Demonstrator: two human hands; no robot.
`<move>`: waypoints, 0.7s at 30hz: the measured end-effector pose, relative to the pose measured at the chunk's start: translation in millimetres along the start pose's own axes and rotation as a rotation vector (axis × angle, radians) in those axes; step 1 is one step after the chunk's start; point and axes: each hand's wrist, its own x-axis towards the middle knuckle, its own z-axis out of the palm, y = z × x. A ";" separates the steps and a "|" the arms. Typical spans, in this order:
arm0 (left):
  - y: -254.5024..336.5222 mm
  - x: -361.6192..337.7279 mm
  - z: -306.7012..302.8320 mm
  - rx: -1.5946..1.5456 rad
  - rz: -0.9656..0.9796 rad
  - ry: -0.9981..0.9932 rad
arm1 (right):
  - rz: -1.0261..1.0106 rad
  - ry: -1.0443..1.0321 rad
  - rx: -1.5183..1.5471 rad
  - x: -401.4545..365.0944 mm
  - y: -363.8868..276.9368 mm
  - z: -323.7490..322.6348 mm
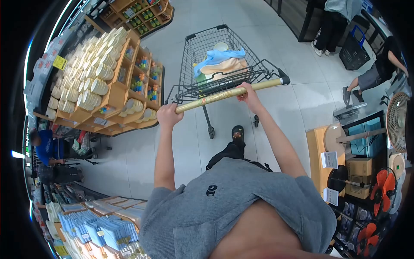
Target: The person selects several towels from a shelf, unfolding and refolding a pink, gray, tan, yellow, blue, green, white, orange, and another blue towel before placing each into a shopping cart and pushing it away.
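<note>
A wire shopping cart (185, 64) stands in front of me, its yellowish push handle (215, 96) running crosswise. My left hand (169, 115) is wrapped round the handle's left end. Right of the middle, my right hand (250, 98) grips the same handle, its fingers curled over the bar. Inside the cart lie a light blue cloth item (222, 56) and a peach-coloured cloth item (226, 67), with a pale round dish-like thing (221, 46) beyond them. What lies beneath the cloths is mostly hidden.
On the left stands a wooden shelf (123, 93) stacked with cream bowls (92, 69). Folded blue packs (99, 226) lie lower left. Fans (399, 121) stand on the right. People (336, 21) are at upper right, one beside a black basket (354, 54); another person (45, 146) is far left.
</note>
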 end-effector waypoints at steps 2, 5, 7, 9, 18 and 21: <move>-9.5 30.3 22.2 -0.007 0.002 0.024 | -0.018 -0.007 -0.033 39.4 -11.8 -6.0; -15.9 57.1 50.2 -0.017 0.028 0.037 | -0.066 -0.032 -0.028 70.9 -17.3 -18.8; -28.5 77.5 72.1 -0.017 0.041 0.051 | -0.091 -0.060 -0.042 102.4 -18.2 -26.4; -37.8 108.1 96.6 -0.027 0.044 0.096 | -0.118 -0.083 -0.108 140.2 -29.4 -39.5; -91.6 237.3 204.1 -0.034 -0.002 -0.033 | -0.026 -0.089 -0.121 287.7 -75.7 -54.3; -97.7 274.6 240.3 -0.054 -0.012 -0.018 | 0.017 -0.056 0.038 332.3 -91.2 -58.4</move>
